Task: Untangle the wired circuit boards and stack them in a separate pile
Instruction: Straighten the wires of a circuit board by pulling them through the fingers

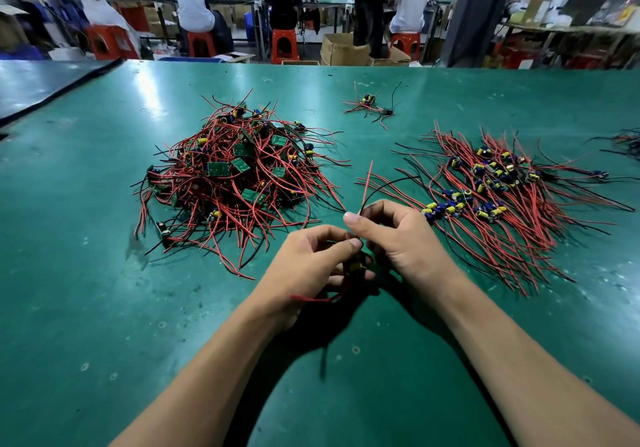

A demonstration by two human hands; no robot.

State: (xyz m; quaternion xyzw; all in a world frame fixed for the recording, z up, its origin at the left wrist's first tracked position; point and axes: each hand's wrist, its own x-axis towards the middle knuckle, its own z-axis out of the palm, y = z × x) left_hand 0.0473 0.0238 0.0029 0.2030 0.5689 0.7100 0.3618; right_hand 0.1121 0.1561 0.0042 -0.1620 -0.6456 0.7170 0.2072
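Note:
A tangled heap of wired circuit boards (pixel 235 176) with red and black leads lies on the green table at centre left. To the right lies a flatter sorted pile (pixel 502 197), boards side by side, wires fanned out. Between the two, close to me, both hands hold one small wired board (pixel 356 266). My left hand (pixel 311 263) grips the board from below, and red wires trail out under it. My right hand (pixel 398 235) pinches the board's wires, which rise red and black above the fingers. The board itself is mostly hidden by fingers.
A few loose wired boards (pixel 370 105) lie at the far centre of the green table (pixel 104 308), and more wires (pixel 627 141) show at the right edge. A black mat (pixel 41 83) is at far left. Behind, people sit on red stools (pixel 284 46) among cardboard boxes (pixel 343 50).

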